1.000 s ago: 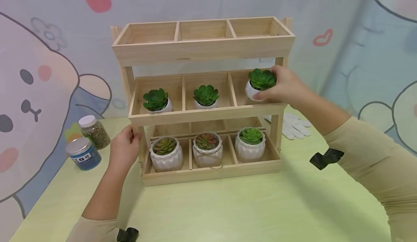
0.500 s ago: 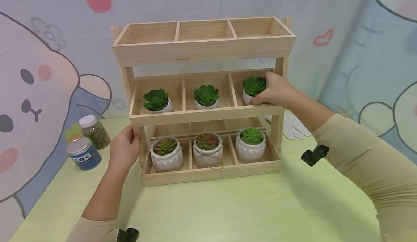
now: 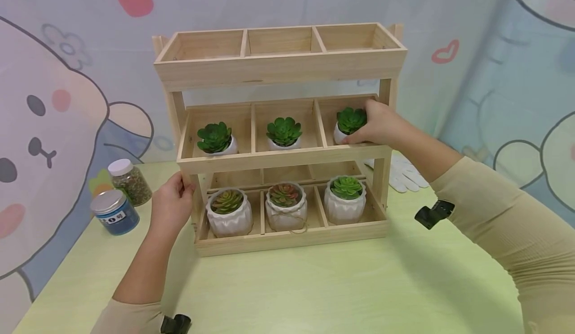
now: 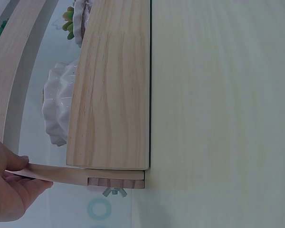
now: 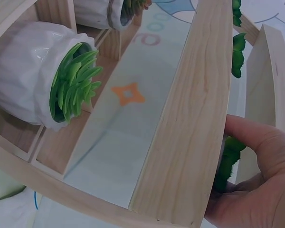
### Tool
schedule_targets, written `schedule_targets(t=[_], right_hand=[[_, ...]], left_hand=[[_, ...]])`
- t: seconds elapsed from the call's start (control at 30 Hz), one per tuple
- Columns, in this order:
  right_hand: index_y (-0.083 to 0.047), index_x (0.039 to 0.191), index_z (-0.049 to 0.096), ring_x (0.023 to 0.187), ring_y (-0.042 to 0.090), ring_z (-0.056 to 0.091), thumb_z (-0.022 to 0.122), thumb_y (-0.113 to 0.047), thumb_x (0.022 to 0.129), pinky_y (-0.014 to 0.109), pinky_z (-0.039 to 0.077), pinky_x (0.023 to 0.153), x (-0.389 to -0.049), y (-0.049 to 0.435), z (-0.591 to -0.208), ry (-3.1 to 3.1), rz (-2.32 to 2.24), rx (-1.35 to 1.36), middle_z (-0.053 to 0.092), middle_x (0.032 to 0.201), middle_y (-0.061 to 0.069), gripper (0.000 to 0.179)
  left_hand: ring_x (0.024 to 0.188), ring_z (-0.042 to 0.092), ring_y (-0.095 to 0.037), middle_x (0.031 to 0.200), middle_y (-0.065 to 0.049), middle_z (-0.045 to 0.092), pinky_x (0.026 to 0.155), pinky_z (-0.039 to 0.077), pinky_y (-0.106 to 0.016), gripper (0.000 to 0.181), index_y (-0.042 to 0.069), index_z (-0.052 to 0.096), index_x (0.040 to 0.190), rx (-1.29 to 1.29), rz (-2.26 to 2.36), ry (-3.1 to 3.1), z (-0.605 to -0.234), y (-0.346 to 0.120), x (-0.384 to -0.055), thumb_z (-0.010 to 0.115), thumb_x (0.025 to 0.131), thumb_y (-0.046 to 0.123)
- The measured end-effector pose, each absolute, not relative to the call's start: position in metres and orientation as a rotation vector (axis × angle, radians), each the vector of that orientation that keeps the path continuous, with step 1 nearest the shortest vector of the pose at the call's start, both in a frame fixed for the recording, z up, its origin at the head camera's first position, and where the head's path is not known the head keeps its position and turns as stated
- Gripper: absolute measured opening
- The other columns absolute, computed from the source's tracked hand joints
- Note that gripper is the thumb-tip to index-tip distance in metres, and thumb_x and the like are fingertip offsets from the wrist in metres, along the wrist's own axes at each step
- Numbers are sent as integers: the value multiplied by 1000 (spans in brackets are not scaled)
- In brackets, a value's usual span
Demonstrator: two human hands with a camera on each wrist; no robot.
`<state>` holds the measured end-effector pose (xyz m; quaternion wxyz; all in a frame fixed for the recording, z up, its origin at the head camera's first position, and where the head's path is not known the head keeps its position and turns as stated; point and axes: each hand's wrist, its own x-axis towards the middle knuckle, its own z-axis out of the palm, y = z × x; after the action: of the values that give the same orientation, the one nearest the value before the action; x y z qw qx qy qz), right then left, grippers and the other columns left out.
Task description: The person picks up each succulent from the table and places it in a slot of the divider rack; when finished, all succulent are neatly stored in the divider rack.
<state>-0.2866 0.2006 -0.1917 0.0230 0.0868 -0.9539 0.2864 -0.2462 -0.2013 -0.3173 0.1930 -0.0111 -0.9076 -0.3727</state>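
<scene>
A three-tier wooden plant stand [image 3: 280, 69] fills the middle of the head view. My right hand [image 3: 382, 123] grips a small white pot with a green succulent [image 3: 351, 120], low in the right compartment of the middle tier. In the right wrist view, thumb and fingers curl round this plant behind the tier's front board [image 5: 180, 123], which hides the pot. The other two middle compartments each hold a matching potted succulent [image 3: 284, 132]. My left hand [image 3: 172, 204] pinches the stand's left leg [image 4: 61, 174] between thumb and fingers, beside the lower tier.
Three larger white pots with succulents [image 3: 230, 216] stand in the bottom tier. The top tier [image 3: 280, 42] has three bare compartments. To the left are a blue jar [image 3: 116, 213] and a jar of grainy material [image 3: 131, 181]. White gloves [image 3: 404, 174] lie behind on the right.
My right hand has lowered the potted succulent into the right middle compartment, moving slightly left, and has hardly moved over the last half second. The left hand has stayed on the leg.
</scene>
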Motion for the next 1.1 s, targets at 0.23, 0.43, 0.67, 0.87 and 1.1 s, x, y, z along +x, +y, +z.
schedule_targets(t=[0.23, 0.43, 0.67, 0.87, 1.1], right_hand=[[6, 127, 39, 106, 33, 47, 81, -34, 72, 46, 46, 89, -283, 204, -191, -2960, 876, 264, 47, 122, 21, 80], [5, 129, 38, 104, 32, 48, 80, -34, 73, 45, 46, 87, -276, 207, -191, -2942, 957, 277, 46, 121, 20, 80], [7, 131, 35, 117, 34, 43, 81, -29, 74, 46, 40, 98, -263, 214, -195, -2836, 1091, 339, 44, 127, 22, 81], [6, 132, 35, 123, 36, 41, 78, -35, 76, 48, 35, 103, -243, 225, -206, -2688, 1169, 343, 43, 131, 21, 81], [3, 125, 45, 117, 29, 47, 72, -26, 84, 44, 39, 101, -217, 241, -231, -2380, 1046, 445, 51, 124, 16, 57]], left_hand=[[105, 58, -40, 119, -26, 58, 83, 51, -50, 34, -5, 51, 128, -41, -1038, -2541, -317, -201, -246, 51, 96, 6], [105, 58, -41, 118, -25, 59, 83, 51, -50, 32, -4, 52, 126, -36, -1034, -2539, -317, -201, -246, 51, 96, 7], [104, 59, -40, 116, -25, 60, 82, 51, -51, 30, -4, 54, 124, -36, -1037, -2541, -317, -201, -245, 51, 96, 7], [101, 60, -40, 112, -24, 62, 80, 52, -51, 26, -4, 56, 119, -31, -1023, -2541, -317, -199, -245, 51, 96, 8], [101, 60, -41, 112, -24, 62, 80, 52, -51, 23, -3, 56, 115, -26, -1018, -2545, -317, -201, -246, 51, 96, 9]])
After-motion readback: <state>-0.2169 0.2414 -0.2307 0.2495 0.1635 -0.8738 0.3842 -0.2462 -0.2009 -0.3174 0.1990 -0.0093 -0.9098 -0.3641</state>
